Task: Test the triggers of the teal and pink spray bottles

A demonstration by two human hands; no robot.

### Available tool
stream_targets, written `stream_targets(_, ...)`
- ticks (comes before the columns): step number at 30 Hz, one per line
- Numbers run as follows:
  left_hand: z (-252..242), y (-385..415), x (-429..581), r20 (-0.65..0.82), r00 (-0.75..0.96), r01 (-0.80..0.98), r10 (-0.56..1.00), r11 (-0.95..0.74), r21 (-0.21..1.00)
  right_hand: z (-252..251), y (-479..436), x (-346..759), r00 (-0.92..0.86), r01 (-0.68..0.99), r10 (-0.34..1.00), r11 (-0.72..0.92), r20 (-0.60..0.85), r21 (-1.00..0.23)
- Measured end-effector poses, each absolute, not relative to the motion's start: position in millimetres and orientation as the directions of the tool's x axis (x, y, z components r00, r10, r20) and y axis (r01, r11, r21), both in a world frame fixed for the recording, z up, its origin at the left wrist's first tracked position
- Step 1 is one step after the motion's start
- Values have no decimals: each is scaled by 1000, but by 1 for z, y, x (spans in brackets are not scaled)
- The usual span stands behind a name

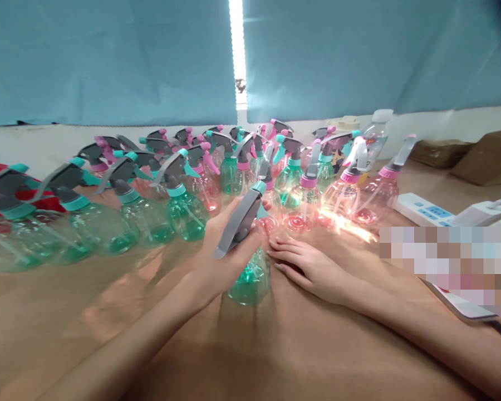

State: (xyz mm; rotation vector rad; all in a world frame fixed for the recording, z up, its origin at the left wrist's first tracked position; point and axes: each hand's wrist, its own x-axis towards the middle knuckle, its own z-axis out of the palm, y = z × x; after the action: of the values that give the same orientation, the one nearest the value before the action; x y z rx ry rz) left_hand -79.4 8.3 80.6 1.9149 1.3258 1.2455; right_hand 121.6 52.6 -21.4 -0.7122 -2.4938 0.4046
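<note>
My left hand is closed round the neck of a clear green plastic spray bottle with a grey trigger. As far as I can tell, the bottle rests on the brown surface just before me. My right hand lies flat and open beside it, holding nothing. Crowded rows of green and pink spray bottles stand just behind, and I judge a careless swing could topple them. My fingers hide the bottle's neck, and a blurred patch masks something at right.
</note>
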Motion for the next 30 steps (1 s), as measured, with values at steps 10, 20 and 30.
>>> stream_targets(10, 83, 8, -77, 401, 84, 424, 912, -397, 814, -24, 53, 122, -727, 397, 556, 819, 403, -413)
stream_targets(20, 82, 8, -78, 390, 74, 419, 918, -384, 823, -22, 53, 122, -733, 411, 560, 817, 385, -406)
stream_targets(30, 87, 6, -78, 382, 99, 411, 919, -387, 825, -23, 53, 122, -726, 409, 557, 821, 403, -399)
